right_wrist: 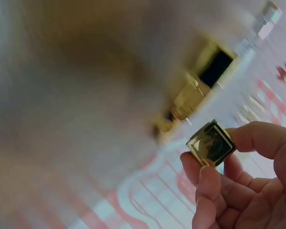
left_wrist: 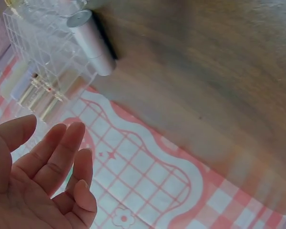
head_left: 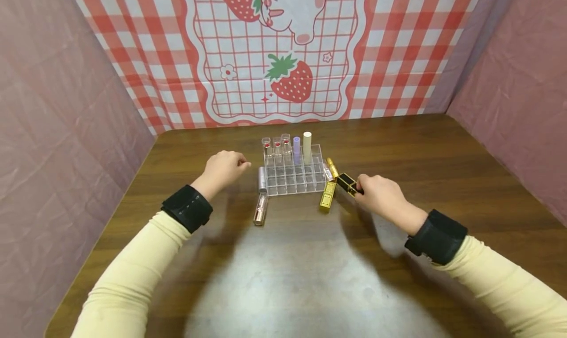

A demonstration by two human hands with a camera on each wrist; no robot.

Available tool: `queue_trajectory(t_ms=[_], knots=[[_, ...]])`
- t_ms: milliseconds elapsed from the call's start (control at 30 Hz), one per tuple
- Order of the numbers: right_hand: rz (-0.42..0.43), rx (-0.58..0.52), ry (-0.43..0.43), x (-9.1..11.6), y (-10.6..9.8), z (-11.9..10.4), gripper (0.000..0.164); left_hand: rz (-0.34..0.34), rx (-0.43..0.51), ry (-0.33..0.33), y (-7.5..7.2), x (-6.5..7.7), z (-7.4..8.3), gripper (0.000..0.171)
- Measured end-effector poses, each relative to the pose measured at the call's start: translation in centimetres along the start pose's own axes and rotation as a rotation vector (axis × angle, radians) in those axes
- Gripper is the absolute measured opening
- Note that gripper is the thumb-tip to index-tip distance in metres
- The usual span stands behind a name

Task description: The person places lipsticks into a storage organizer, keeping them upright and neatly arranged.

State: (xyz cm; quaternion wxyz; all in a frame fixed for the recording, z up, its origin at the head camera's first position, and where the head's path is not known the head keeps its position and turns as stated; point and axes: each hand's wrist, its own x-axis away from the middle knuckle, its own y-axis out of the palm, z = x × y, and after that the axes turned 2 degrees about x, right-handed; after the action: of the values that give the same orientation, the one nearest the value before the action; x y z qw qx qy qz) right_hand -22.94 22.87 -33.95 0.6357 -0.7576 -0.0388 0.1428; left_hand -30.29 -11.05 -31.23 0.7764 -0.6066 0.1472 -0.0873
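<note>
Five upright tubes [head_left: 296,150] stand in the far row of a clear holder [head_left: 294,185], near the middle of the head view. Just right of it, right of centre in the frame, is the black-and-gold case [head_left: 347,183] I have in hand. My right grip [head_left: 381,193] is narrow, thumb and fingers pinching that case by one end; in the right wrist view its square end shows between my fingertips, toward the lower right. My left grip [head_left: 223,170], left of centre in the head view, holds nothing; its fingers are loosely bent, near the holder but apart from it.

By the case's far end lie a gold tube [head_left: 331,168] and a gold box-shaped tube [head_left: 328,196]; I cannot tell whether the case touches them. On the holder's left side I have a silver tube [head_left: 262,179] just beside it, with a rose-gold tube [head_left: 260,209] lying lower in the frame on the counter [head_left: 301,269].

I judge the step in hand to be handling this one case; whether I am lifting it or laying it down, I cannot tell. The next move, I think, calls for a steady pinch and care around the gold pieces, and any placing upright would need the case turned first.
</note>
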Motion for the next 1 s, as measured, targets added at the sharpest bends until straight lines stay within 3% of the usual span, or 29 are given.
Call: queue_trajectory(t_ms=[200,367,667,867,1000], knots=[[-0.012,-0.046,-0.039,-0.9,-3.5,-0.7,0.012,0.022,-0.007,0.055,-0.2,-0.6,1.4,0.026],[0.004,-0.084,-0.076,-1.8,-4.9,-1.9,0.013,0.003,0.013,0.111,-0.5,-1.3,3.3,0.024],[-0.028,-0.136,-0.182,-4.0,-4.9,-4.0,0.008,-0.198,0.285,0.147,-1.4,-1.9,6.3,0.037],[-0.065,-0.141,-0.219,-4.8,-4.5,-5.0,0.009,-0.209,0.325,0.200,-1.2,-2.1,7.2,0.050],[-0.077,-0.140,-0.246,-5.1,-4.3,-5.7,0.010,-0.213,0.324,0.212,-0.8,-2.2,7.3,0.050]])
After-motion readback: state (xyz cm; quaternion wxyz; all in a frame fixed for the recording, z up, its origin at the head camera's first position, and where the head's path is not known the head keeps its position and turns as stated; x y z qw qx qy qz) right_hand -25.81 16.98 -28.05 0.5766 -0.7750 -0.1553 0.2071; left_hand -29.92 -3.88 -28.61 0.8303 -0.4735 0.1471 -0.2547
